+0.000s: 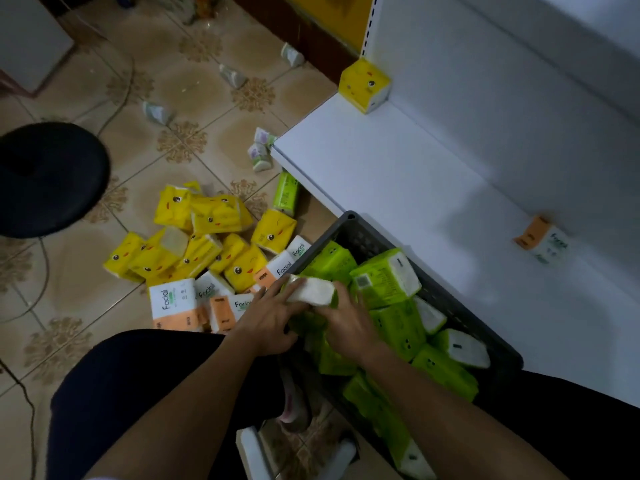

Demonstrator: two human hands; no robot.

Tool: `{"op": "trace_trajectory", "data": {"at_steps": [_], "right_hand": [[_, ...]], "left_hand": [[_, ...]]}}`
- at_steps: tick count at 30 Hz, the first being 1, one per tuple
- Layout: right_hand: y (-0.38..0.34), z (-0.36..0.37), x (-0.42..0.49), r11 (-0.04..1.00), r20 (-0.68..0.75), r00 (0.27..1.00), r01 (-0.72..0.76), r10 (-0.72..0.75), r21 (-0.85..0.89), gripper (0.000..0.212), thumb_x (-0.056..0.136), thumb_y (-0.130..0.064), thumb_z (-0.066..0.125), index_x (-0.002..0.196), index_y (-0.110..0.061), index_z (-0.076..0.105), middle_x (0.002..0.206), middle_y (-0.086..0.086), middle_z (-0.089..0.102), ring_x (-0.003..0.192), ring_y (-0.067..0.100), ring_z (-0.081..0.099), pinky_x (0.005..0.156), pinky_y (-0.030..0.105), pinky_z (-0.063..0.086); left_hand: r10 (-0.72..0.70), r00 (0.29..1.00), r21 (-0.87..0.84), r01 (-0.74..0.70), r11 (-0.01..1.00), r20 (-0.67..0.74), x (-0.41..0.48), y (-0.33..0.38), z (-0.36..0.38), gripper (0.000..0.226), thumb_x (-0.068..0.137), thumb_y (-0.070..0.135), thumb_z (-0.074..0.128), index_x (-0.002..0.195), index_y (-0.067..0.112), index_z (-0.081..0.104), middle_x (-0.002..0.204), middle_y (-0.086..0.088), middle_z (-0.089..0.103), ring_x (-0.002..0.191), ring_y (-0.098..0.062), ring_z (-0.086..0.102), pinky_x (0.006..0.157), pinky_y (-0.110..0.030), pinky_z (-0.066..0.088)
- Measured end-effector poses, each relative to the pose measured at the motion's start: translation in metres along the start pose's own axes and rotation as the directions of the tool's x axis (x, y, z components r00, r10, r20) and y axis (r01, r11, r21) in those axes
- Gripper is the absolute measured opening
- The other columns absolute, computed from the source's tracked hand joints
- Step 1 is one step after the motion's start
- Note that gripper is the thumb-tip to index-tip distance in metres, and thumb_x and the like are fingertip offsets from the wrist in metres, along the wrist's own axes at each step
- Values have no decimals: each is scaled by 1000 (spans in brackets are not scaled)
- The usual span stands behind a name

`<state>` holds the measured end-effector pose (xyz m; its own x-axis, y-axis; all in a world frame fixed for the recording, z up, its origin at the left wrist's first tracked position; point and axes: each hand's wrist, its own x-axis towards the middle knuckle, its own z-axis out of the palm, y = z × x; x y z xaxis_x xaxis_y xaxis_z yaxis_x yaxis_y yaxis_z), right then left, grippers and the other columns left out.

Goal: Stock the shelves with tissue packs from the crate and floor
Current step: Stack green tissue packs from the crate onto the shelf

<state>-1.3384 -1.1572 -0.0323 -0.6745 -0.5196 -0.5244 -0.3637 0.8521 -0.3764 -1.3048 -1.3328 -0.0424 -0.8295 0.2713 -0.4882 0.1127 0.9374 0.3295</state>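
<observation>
Green tissue pack (311, 292) held just above near-left corner of crate (350, 220), white face upward, long axis lying across from left hand (266, 318) to right hand (348, 322). Fingers (273, 291) of both hands curled on it, one hand at each end. Shelf (381, 168) ahead and rightward, beyond crate; right hand nearer.

Glossy plastic-wrapped tissue packs (384, 277) — perforated plastic crate (363, 233), smooth matt shelf (398, 174).
</observation>
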Motion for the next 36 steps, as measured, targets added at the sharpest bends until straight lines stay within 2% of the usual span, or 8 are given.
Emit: {"op": "trace_trajectory", "data": {"at_steps": [4,10,16,20,23,29,33,36], "right_hand": [[-4,-35,-23,967,-131,983,-94,128,236,69,81,4,54,134,-36,36,139,10,16,117,35,48,90,42,49],[-30,-112,-60,970,-474,873,5,114,243,69,75,9,45,122,-40,36,113,6,33,92,35,56,81,39,47],[-47,-163,-106,998,-647,760,-60,59,21,69,82,-3,52,139,-35,32,109,8,40,89,34,56,76,39,44],[-43,-177,-124,998,-789,613,-16,-40,-63,71,67,-3,72,129,-28,46,117,12,45,99,35,53,86,45,48],[-39,-193,-138,983,-758,653,147,-14,108,59,70,-4,71,124,-17,51,138,9,39,122,32,45,98,38,42],[-35,-229,-179,733,-749,634,415,191,539,40,76,-9,71,104,-29,52,90,-10,61,88,12,58,64,9,44],[-31,-253,-188,568,-734,587,492,343,659,51,85,-25,66,130,-36,44,116,-3,63,103,17,61,83,31,52],[-26,-268,-197,644,-801,482,495,356,584,55,91,-31,58,141,-37,34,131,-4,53,118,11,51,89,25,44]], "left_hand": [[-136,956,-283,59,957,-262,-8,25,-27,82,63,62,42,138,52,13,156,-12,-7,137,-43,22,104,-54,34],[-245,889,-589,-33,807,-386,-32,65,-85,114,43,67,58,140,37,5,150,-20,13,141,-34,15,105,-43,32],[-163,843,-526,-158,836,-513,-69,86,-146,100,50,62,65,140,30,33,128,-8,43,116,-26,46,87,-30,38],[-41,798,-438,-287,852,-601,-93,96,-174,90,51,61,55,132,31,32,100,0,46,72,-11,49,56,-19,33],[5,753,-362,-321,875,-658,-101,107,-186,96,54,70,59,136,36,23,124,5,42,90,-13,50,65,-18,36],[168,542,-106,-438,893,-823,-90,135,-214,98,64,62,61,144,26,16,141,-1,43,120,-26,50,88,-40,49],[186,445,-90,-530,843,-876,-82,162,-235,94,70,57,65,145,22,19,127,2,57,109,-17,57,81,-36,52],[186,418,-65,-517,853,-889,-77,181,-246,91,72,50,71,143,26,19,118,0,61,97,-17,62,66,-25,47]]}}
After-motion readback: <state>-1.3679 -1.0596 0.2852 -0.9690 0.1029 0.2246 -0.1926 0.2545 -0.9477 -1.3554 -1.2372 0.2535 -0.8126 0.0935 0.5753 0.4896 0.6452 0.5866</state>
